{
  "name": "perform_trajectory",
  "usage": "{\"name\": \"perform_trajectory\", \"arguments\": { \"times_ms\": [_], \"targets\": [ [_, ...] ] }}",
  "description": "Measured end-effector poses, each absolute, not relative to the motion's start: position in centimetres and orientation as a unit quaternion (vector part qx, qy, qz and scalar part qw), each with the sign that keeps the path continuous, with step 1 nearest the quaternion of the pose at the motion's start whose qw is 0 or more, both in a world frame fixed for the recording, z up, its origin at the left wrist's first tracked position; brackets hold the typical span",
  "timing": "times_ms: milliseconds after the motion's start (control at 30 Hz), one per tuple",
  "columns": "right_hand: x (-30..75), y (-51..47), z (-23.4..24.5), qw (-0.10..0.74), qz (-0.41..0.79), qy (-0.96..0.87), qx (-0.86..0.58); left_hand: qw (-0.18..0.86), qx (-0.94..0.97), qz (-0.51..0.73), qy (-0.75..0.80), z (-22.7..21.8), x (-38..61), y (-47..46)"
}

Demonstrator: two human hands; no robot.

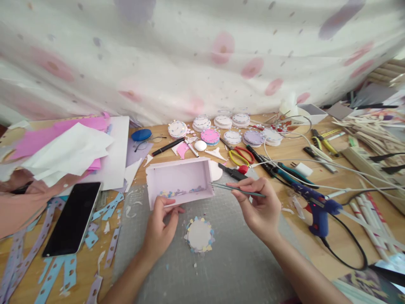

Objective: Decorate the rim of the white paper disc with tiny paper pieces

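Note:
My left hand (163,226) grips the near edge of a shallow pale lilac box (177,177), which is tilted so its inside faces me. Small blue, purple and yellow paper pieces (186,192) lie along the box's lower wall. Between the thumb and fingers of my right hand (261,207) is a pair of tweezers (234,190), its tips at the box's right end. I cannot make out anything between the tips. Below the box, a white paper disc (199,235) edged with pastel pieces rests on the grey cutting mat (240,261).
Several decorated discs (223,122) stand in stacks at the back. To the right are scissors (240,156), a blue glue gun (318,209) and loose cables. A phone (72,219), punched paper strips (57,278) and paper sheets (69,152) lie on the left.

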State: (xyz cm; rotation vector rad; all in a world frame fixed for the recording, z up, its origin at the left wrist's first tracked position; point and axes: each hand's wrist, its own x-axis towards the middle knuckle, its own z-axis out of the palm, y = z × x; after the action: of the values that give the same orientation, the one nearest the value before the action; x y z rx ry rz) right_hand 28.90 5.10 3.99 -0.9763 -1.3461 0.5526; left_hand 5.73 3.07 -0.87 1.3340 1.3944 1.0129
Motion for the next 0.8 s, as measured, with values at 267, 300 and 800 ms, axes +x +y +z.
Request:
{"name": "perform_trajectory", "arguments": {
  "times_ms": [267, 300, 800],
  "targets": [
    [27.6, 6.2, 4.7, 0.587, 0.199, -0.658, -0.427, 0.470, 0.535, 0.417, 0.565, -1.1, 5.7, 3.1],
    [27.5, 6.5, 4.9, 0.581, 0.193, -0.667, -0.425, 0.468, 0.537, 0.415, 0.566, -1.1, 5.7, 3.1],
    [26.5, 8.0, 5.4, 0.543, 0.159, -0.712, -0.415, 0.470, 0.538, 0.422, 0.558, -1.3, 5.7, 3.0]
  ]
}}
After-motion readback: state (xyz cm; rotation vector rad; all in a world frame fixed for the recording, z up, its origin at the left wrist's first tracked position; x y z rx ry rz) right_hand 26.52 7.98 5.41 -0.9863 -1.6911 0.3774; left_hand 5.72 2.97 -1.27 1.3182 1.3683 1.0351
